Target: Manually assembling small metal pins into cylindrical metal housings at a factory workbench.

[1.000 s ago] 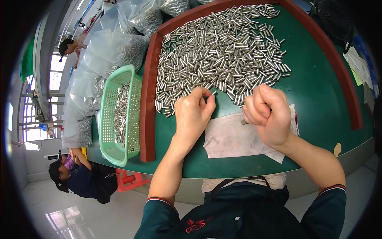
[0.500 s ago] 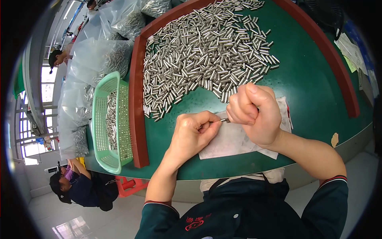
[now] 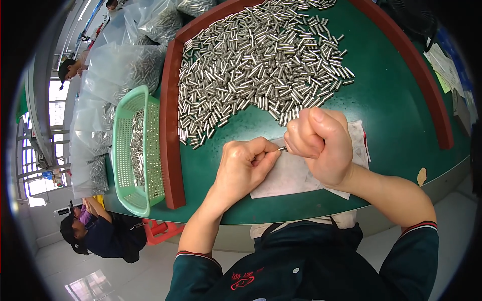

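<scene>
My left hand (image 3: 246,163) pinches a small shiny metal pin (image 3: 282,149) between thumb and forefinger, just above a pale, smudged cloth. The fingers of my right hand (image 3: 321,138) are curled into a fist close against the pin's other end. What the fist holds, if anything, is hidden inside it. Beyond my hands a wide heap of short metal pins (image 3: 266,60) is spread on the green tabletop (image 3: 386,100). The cloth (image 3: 286,175) lies flat under both hands.
A dark red raised border (image 3: 173,125) edges the work area. Left of it stands a green perforated basket (image 3: 145,195) partly filled with pins, beside clear bags (image 3: 100,90) of metal parts. A co-worker (image 3: 105,231) sits at lower left near a red stool (image 3: 160,231).
The view has shifted slightly. My hands keep nearly the same pose, with the pin still between them; a dark bit by my right fingers no longer shows.
</scene>
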The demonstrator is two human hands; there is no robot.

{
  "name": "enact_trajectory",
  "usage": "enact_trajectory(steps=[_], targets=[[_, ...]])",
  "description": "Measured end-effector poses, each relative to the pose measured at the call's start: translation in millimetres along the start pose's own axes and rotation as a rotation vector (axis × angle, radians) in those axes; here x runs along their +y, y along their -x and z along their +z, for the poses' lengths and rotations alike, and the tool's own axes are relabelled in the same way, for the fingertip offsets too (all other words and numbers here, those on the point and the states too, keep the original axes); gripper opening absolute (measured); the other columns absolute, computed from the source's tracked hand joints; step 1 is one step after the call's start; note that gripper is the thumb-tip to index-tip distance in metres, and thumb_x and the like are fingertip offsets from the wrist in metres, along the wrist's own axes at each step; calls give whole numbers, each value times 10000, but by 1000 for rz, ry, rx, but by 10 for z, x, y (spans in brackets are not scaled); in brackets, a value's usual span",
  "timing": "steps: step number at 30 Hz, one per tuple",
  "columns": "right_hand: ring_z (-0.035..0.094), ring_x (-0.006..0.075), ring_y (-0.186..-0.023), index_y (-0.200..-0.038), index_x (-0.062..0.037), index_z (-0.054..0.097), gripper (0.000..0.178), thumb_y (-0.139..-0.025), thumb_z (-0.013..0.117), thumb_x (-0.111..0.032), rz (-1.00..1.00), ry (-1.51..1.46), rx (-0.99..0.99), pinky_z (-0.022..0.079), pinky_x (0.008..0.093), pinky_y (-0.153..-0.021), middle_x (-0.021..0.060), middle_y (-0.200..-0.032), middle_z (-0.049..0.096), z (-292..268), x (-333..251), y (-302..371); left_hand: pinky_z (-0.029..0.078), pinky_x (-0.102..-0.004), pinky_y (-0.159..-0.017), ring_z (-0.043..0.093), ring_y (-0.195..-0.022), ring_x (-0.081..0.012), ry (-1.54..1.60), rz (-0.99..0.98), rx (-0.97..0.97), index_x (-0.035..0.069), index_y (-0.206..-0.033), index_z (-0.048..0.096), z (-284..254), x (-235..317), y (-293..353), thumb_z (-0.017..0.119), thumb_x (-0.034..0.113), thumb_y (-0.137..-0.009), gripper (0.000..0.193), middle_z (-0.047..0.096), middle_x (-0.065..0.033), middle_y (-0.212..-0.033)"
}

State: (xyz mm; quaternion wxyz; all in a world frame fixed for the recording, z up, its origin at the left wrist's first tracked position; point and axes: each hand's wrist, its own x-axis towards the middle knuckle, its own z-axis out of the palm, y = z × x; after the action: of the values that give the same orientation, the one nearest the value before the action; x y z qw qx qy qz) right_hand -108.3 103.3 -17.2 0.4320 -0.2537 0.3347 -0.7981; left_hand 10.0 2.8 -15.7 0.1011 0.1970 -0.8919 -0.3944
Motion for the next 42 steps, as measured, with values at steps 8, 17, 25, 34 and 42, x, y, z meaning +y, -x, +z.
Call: enact_trajectory(steps=[8, 17, 25, 34, 42], targets=[[210, 50, -453, -513, -73, 258, 349, -836, 373, -145, -44, -5, 17, 191, 224, -417, -36, -473, 254, 51, 37, 47, 320, -267, -381, 366, -357, -135, -60, 14, -23, -9, -658, 565, -13, 38, -6, 606, 12, -689, 56, 385, -60, -428], [175, 78, -386, -493, -115, 252, 389, -861, 313, -225, -46, -28, 1, 168, 240, -388, -19, -402, 246, -33, -107, -33, 332, -233, -394, 387, -402, -77, -51, 2, 17, -12, -678, 573, 18, 24, 17, 614, 27, -696, 59, 431, -33, -455], [211, 63, -410, -500, -85, 252, 375, -854, 328, -181, 42, -33, 2, 179, 222, -405, -17, -436, 255, -81, -108, 17, 283, -162, -465, 329, -534, -30, 1308, -347, -90, 56, -827, 511, -159, -128, -39, 549, 106, -817, 63, 537, -87, -843], [202, 66, -406, -492, -91, 251, 383, -852, 331, -196, 64, -34, -3, 179, 225, -404, -17, -425, 260, -72, -108, -7, 293, -149, -460, 357, -558, -39, 1393, -471, -38, 10, -979, 533, -228, -191, -84, 540, 99, -817, 185, 538, -40, -784], [199, 72, -396, -490, -96, 255, 384, -852, 325, -204, 53, -44, -14, 181, 230, -397, -14, -413, 262, -81, -106, -19, 309, -193, -469, 378, -520, -64, 1039, -339, 147, 10, -772, 543, -267, -212, -146, 523, 143, -819, 142, 476, 5, -616]])
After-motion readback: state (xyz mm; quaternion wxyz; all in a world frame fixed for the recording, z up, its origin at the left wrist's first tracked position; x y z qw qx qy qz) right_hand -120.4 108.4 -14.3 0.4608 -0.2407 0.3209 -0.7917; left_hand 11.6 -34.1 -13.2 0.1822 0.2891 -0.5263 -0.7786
